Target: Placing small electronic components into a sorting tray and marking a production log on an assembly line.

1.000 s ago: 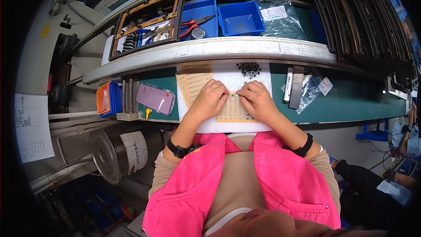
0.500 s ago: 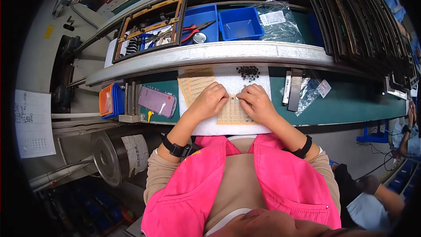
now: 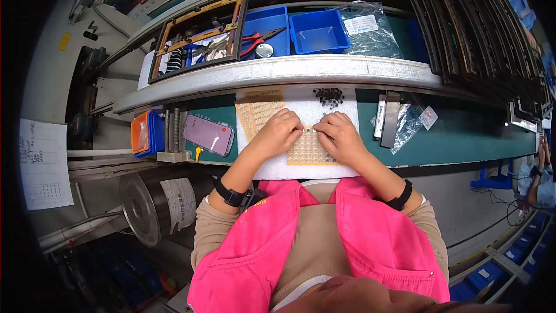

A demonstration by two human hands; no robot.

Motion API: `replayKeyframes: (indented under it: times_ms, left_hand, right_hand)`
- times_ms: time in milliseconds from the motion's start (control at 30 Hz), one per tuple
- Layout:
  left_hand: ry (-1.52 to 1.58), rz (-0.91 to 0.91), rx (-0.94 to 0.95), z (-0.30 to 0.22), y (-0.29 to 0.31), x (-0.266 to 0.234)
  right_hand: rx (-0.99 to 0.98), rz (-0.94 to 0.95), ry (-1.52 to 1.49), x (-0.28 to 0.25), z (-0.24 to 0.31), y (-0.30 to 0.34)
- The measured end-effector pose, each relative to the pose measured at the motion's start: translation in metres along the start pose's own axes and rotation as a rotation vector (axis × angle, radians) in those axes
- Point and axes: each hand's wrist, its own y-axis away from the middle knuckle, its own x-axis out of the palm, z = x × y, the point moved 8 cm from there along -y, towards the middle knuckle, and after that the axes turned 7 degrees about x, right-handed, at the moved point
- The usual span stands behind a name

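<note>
A tan circuit board panel with rows of small holes or pads lies on a white foam sheet. My left hand is closed, its thumb and fingertips pinching the panel's upper left corner. At the upper right edge, my right hand is also closed in a pinch; whatever sits between its fingertips is too small to make out. Small pale and dark bits show along the edge between both hands. Beyond my right hand is a pile of small black parts. More tan panels lie beyond my left hand.
A phone and small stacked bins stand to the left. At right lie a metal bar and a plastic bag. A metal rail crosses beyond; behind it are pliers, a blue tray and dark frames.
My hands stay almost in place, with only slight finger movement at the panel's top edge. The person in dark clothing at lower right has gone from view.
</note>
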Motion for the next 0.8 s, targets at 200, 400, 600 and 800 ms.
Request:
replayKeyframes:
  times_ms: [200,400,600,800]
  left_hand:
    - [-0.024,-0.003,0.014,-0.003,0.0,0.0]
    - [0.0,0.002,0.015,-0.003,0.003,0.001]
    - [-0.078,-0.125,0.048,-0.009,0.012,-0.004]
    - [-0.067,-0.26,0.012,-0.007,0.022,-0.006]
  right_hand:
    - [-0.001,0.0,0.001,0.0,-0.001,-0.001]
    - [0.01,0.011,0.016,0.001,0.0,0.0]
    - [0.014,0.027,0.046,0.002,0.007,-0.004]
    - [0.005,0.067,0.163,0.017,0.019,-0.016]
